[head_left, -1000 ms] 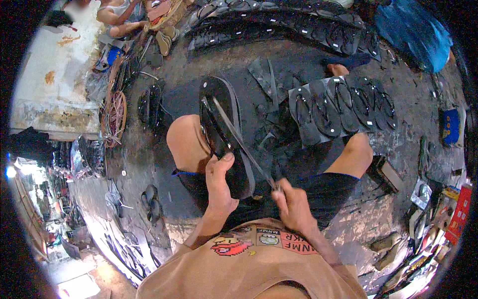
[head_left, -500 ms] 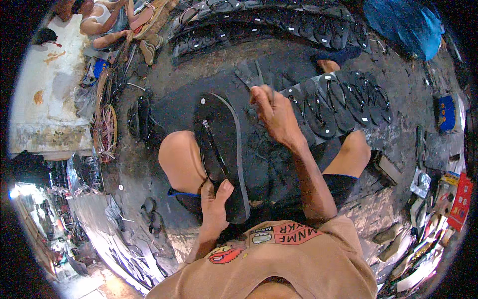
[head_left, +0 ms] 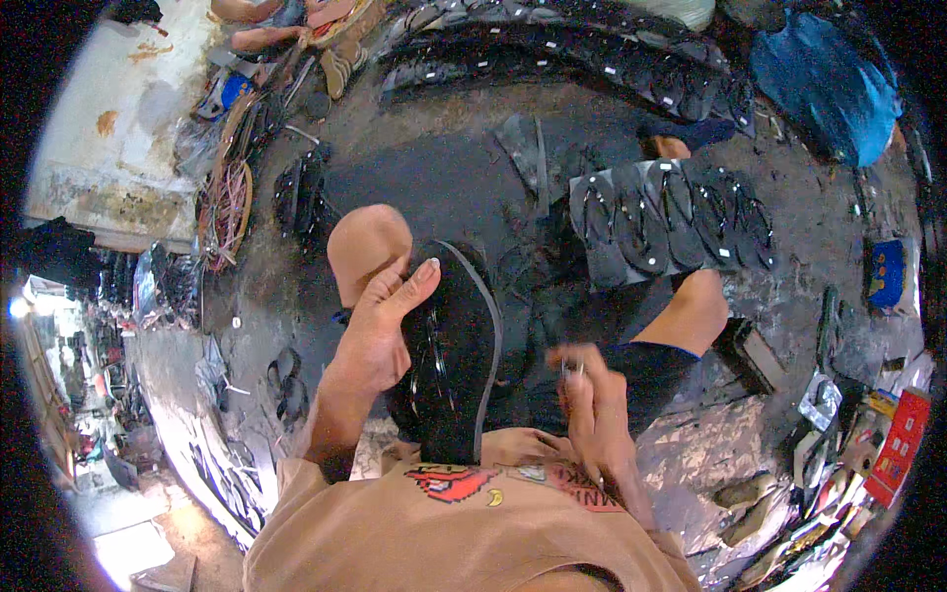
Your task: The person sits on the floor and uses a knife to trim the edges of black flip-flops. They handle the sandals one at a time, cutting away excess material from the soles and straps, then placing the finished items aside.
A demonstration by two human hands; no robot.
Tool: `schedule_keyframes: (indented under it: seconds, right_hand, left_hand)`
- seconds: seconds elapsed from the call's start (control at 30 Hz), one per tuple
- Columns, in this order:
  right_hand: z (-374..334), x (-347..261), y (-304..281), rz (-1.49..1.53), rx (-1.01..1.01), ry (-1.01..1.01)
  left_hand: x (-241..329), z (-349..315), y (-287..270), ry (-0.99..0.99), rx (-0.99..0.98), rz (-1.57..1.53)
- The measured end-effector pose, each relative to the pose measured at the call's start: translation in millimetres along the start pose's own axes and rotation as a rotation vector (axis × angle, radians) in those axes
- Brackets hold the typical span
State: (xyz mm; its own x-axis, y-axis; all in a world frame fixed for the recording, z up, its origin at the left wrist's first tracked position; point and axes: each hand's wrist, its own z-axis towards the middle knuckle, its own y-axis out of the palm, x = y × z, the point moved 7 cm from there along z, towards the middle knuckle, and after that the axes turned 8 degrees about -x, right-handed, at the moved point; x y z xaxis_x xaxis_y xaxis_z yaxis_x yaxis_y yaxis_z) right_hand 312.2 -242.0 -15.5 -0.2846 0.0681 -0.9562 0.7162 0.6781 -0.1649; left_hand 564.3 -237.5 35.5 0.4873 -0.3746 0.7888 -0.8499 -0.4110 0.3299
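Note:
A black flip-flop (head_left: 475, 326) with glossy black straps stands in front of my torso, one end close to my shirt. My left hand (head_left: 375, 331) is closed around its far left edge, thumb on top, beside my bent left knee. To the right of the flip-flop, apart from it, is my right hand (head_left: 597, 409), slightly blurred. Its fingers are curled around something small that I cannot make out. Black cut pieces (head_left: 528, 158) lie on the dark mat (head_left: 434, 178) beyond.
Several finished-looking flip-flops (head_left: 671, 222) lie in a row at the right, beyond my right knee. Longer rows of black flip-flops (head_left: 562, 59) line the far side. A blue plastic bag (head_left: 829, 89) sits at far right. Another person's legs (head_left: 266, 25) show at far left.
My left hand has moved from the near end of the flip-flop to its far end, and the flip-flop is closer to my body. My right hand has come back from the black pieces toward me.

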Motion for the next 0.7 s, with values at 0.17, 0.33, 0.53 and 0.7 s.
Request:
schedule_keyframes:
  seconds: [0.17,0.33,0.53,0.7]
  right_hand:
    - [-99,55,36,-0.144,-0.12,0.238]
    - [-98,61,36,-0.09,-0.11,0.245]
    - [36,34,7,-0.296,-0.251,0.083]
    - [105,-23,-5,-0.295,-0.408,-0.084]
  left_hand:
    - [-19,-6,-7,0.019,-0.094,-0.066]
    - [-28,-8,-8,-0.021,-0.079,0.027]
    - [-14,0,-5,-0.041,-0.2,0.536]
    - [-12,9,-12,-0.072,-0.207,0.581]
